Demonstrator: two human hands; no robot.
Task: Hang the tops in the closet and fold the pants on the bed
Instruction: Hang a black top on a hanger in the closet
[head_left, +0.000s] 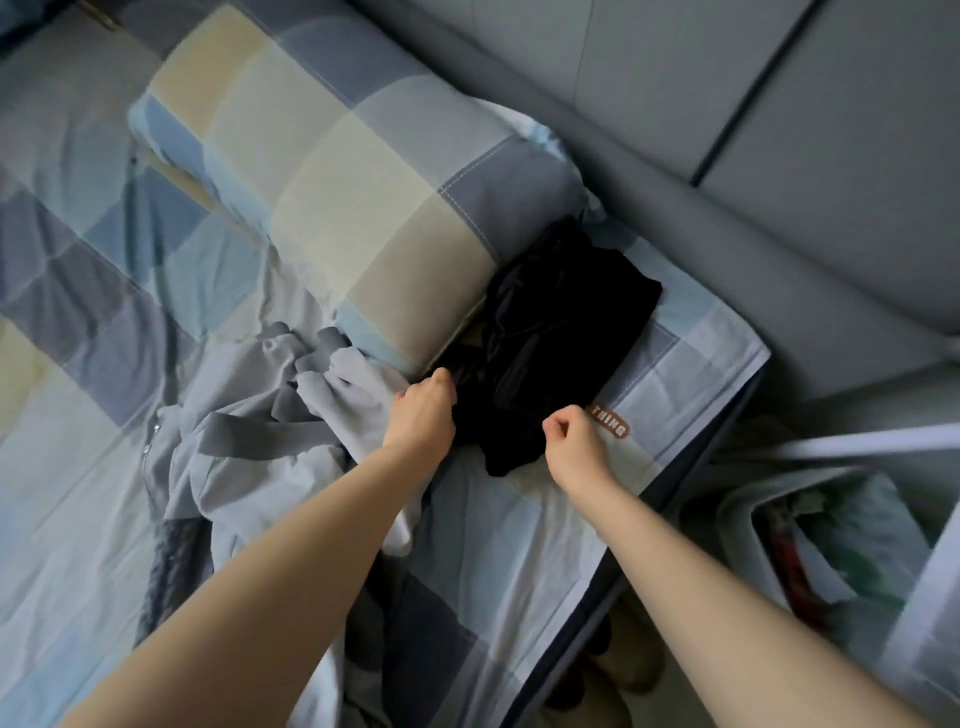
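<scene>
Black pants lie folded into a compact rectangle on the bed, tucked against the end of a checked pillow. My left hand has its fingers curled at the left edge of the black pants, pinching the fabric. At the near right edge, my right hand is curled with its fingertips on the cloth, beside a brown "THING" label on the sheet. A light grey garment lies crumpled on the bed under and to the left of my left forearm.
The bed's right edge runs diagonally, with a grey padded headboard beyond it. On the floor to the right stands a white bin with a bag in it. Shoes sit under the bed edge.
</scene>
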